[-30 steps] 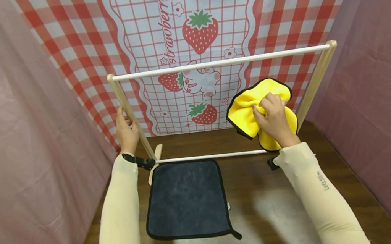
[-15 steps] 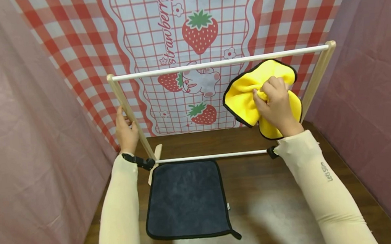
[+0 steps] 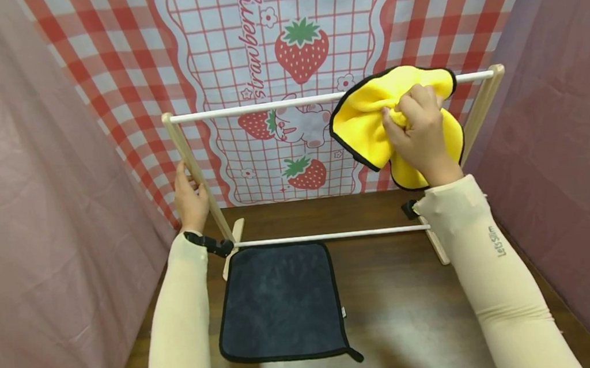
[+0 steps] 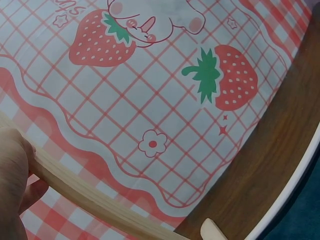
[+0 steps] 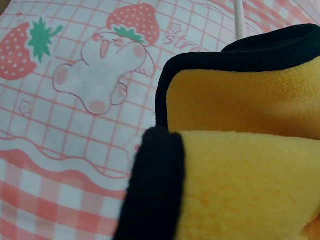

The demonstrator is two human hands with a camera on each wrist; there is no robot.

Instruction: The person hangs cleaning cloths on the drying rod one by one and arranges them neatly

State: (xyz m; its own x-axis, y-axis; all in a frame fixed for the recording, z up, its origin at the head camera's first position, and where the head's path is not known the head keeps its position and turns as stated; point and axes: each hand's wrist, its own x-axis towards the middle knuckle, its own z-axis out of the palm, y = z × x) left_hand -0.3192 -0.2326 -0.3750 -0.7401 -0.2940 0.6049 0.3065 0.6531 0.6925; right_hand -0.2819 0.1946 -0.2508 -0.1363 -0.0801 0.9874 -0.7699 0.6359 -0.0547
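In the head view my right hand [image 3: 420, 128] grips a bunched yellow cloth [image 3: 360, 124] with black edging. The cloth hangs spread at the height of the rack's white top rail [image 3: 268, 106] and covers part of it. The right wrist view is largely filled by the same yellow cloth [image 5: 250, 175]; the fingers are hidden there. My left hand [image 3: 191, 201] holds the left wooden post [image 3: 188, 152] of the rack, fingers and thumb on either side. Up close, the left hand [image 4: 15, 185] also shows on that post.
A dark grey cloth [image 3: 283, 300] with a black hanging loop lies flat on the brown wooden surface [image 3: 387, 292], in front of the rack's lower rail [image 3: 361, 233]. Behind stands a strawberry-print checked backdrop [image 3: 305, 50]. Pink curtains [image 3: 57, 197] flank both sides.
My right hand has lifted the yellow cloth upward and slightly right, from below the top rail to in front of it. The left hand has stayed on the post.
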